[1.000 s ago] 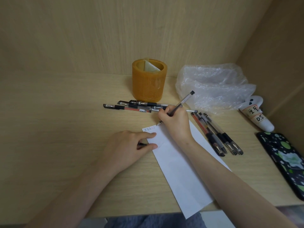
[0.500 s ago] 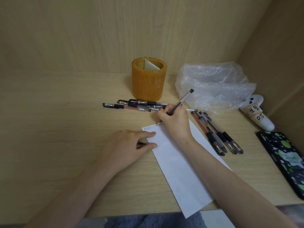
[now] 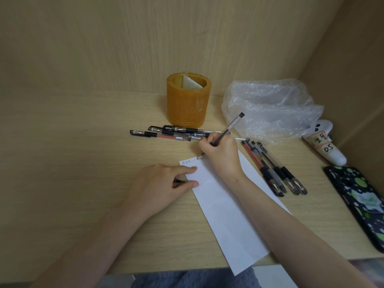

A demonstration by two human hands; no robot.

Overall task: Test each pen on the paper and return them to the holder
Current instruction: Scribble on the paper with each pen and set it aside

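- The right hand (image 3: 220, 154) grips a pen (image 3: 227, 129); its fingers (image 3: 209, 140) curl tight around the lower barrel.
- The pen is tilted. Its tip points down and left onto the far edge of the paper (image 3: 224, 215), and its black end points up and right toward the bag (image 3: 270, 109).
- The left hand (image 3: 160, 183) lies flat beside the paper. Its forefinger presses the paper's far-left corner, and thumb and forefinger pinch a small black piece (image 3: 179, 181), mostly hidden.
- A row of small marks runs along the paper's far edge. The first look like 正 in black; the later ones, in red and blue, are too small to read.
- The paper is a long strip running from far-left to near-right, and its near end overhangs the front edge of the worktop (image 3: 72, 163).
- Capped pens (image 3: 166, 135) lie left to right just beyond the right hand, with their caps to the left.
- More pens (image 3: 274, 169) lie diagonally just right of the paper, with their caps toward the near-right.
- The orange holder (image 3: 188, 100) stands upright behind the capped pens, near the back panel. A pale folded sheet shows inside it, and its embossed front cannot be read.
- Beside the right wall lie a white tube (image 3: 326, 146) hand-lettered "DS" and a dark spotted case (image 3: 361, 202).
- The widest stretch of plain wood is to the left of the left hand.
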